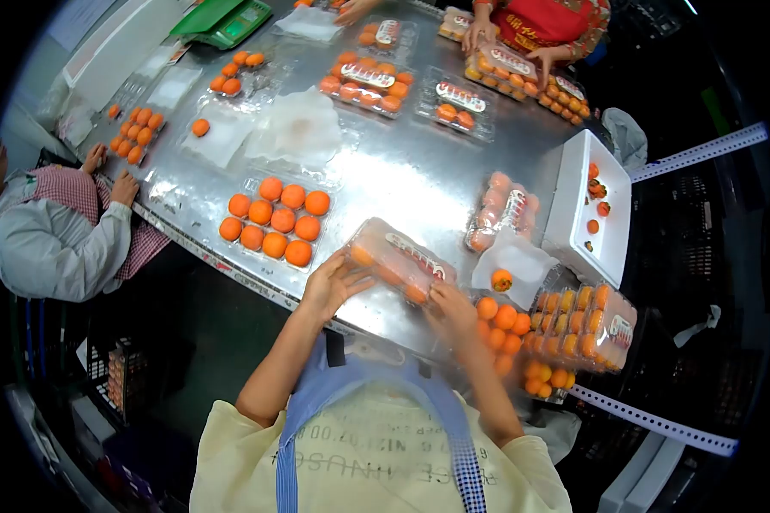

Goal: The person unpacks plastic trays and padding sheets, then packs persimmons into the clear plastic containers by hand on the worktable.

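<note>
Between my two hands, at the near edge of the metal table (385, 184), is a clear lidded box (399, 261) with a label and orange fruit inside. My left hand (335, 286) grips its left end, fingers curved against the side. At its right end, my right hand (450, 309) holds the near corner, slightly blurred. Just left of it lies an open clear tray (275, 221) filled with rows of orange fruit. More loose-looking orange fruit (503, 329) sits in a tray right of my right hand, beside a stack of filled clear boxes (582, 325).
A white foam box (610, 205) with a few fruits stands at the right. Another filled box (502, 209) lies near it. One co-worker (60, 227) is at the left; another's hands (479, 32) hold a box at the far side. A green scale (224, 21) stands far left.
</note>
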`<move>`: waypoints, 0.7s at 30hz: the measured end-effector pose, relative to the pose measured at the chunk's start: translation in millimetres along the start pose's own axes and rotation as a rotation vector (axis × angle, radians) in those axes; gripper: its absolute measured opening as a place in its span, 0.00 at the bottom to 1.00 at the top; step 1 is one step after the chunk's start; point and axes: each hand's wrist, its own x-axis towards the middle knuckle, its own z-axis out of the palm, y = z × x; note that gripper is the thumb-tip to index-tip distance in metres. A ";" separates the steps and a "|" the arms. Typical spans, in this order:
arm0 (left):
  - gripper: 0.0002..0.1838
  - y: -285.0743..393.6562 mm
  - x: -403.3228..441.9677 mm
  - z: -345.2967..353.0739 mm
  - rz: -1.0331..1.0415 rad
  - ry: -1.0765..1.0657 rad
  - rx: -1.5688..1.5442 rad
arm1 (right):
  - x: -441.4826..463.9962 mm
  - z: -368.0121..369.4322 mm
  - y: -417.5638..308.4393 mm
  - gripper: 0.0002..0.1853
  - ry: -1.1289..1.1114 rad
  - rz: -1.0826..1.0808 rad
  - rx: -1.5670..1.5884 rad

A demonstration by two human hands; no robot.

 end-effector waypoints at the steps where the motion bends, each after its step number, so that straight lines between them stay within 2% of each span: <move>1: 0.24 0.0 -4.4 -3.3 -0.002 0.024 0.015 | -10.5 3.8 2.4 0.23 -0.024 -0.002 0.016; 5: 0.26 -5.3 -14.7 -9.4 0.033 0.059 0.149 | -18.4 10.1 -2.6 0.29 -0.049 -0.018 0.029; 9: 0.28 -14.5 -19.8 -31.7 0.087 0.013 0.230 | -27.8 16.9 -2.9 0.28 -0.084 0.006 0.006; 10: 0.29 -15.1 -17.0 -30.4 0.071 0.070 0.277 | -28.7 17.4 -2.8 0.28 -0.094 0.018 -0.007; 12: 0.30 -21.8 -12.2 -52.5 0.062 -0.024 0.307 | -31.1 20.0 -0.6 0.28 -0.149 0.041 -0.052; 14: 0.28 -17.4 -20.2 -47.7 0.008 0.036 0.417 | -39.2 28.1 0.9 0.28 -0.218 0.063 -0.084; 15: 0.29 -18.6 -17.1 -62.5 -0.035 -0.003 0.395 | -38.9 31.3 1.3 0.29 -0.247 0.072 -0.078; 17: 0.32 -20.1 -22.9 -61.8 -0.003 0.009 0.519 | -16.1 16.0 -21.6 0.29 -0.257 0.087 -0.048; 21: 0.34 -21.2 -15.4 -71.2 -0.024 0.030 0.513 | 6.0 28.3 -32.3 0.31 -0.329 0.072 0.020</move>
